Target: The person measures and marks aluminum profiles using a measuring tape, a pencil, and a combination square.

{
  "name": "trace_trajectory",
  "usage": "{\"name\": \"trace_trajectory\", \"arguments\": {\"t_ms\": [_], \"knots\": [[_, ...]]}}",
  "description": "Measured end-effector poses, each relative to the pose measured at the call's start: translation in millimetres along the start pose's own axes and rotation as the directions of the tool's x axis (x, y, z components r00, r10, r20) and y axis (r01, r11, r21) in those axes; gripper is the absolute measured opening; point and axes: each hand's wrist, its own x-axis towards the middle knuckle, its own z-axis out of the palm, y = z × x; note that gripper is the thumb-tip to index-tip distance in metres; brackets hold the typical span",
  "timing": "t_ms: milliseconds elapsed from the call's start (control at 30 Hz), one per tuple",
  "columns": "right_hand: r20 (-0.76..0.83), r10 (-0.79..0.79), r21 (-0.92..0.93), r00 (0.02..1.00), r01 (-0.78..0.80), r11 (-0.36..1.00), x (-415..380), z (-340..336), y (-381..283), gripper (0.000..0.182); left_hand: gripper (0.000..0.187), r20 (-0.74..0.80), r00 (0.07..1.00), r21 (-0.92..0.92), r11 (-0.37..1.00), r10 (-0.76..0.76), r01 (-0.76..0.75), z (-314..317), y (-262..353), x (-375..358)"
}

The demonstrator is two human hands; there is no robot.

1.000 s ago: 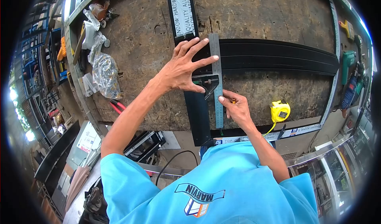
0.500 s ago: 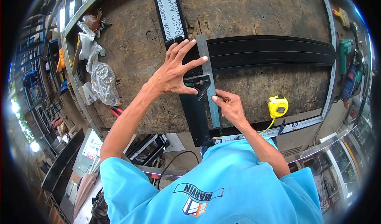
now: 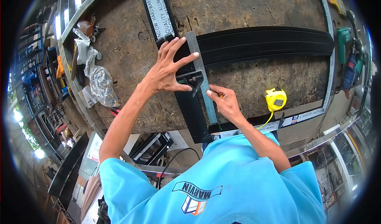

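A combination square lies across black aluminum profiles, its long steel blade running toward my body. My left hand holds it with fingers spread: the thumb rests by the dark head and the index fingertip on the blade. Beside the blade's lower part, my right hand is closed in a pinch, thumb tip at the blade's edge. A bit of yellow-orange shows between its fingers; the rest of that small thing is hidden. Under the square, a black upright profile meets a wide black crosspiece.
A yellow tape measure sits on the worn wooden bench, right of my right hand. Plastic bags lie at the left. A green power tool and a brush are along the right edge. A label-covered profile extends away.
The bench and both hands appear slightly farther up and left in the view. Both hands stay at the square in nearly the same pose.
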Motion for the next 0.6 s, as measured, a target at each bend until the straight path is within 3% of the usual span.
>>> {"name": "trace_trajectory", "arguments": {"t_ms": [600], "knots": [[-0.022,-0.042,-0.010,0.999,0.042,0.999,0.3,-0.8,5.4,0.040,0.102,-0.021,1.000,0.022,1.000,0.000,0.000,4.1,-0.8,0.1]]}}
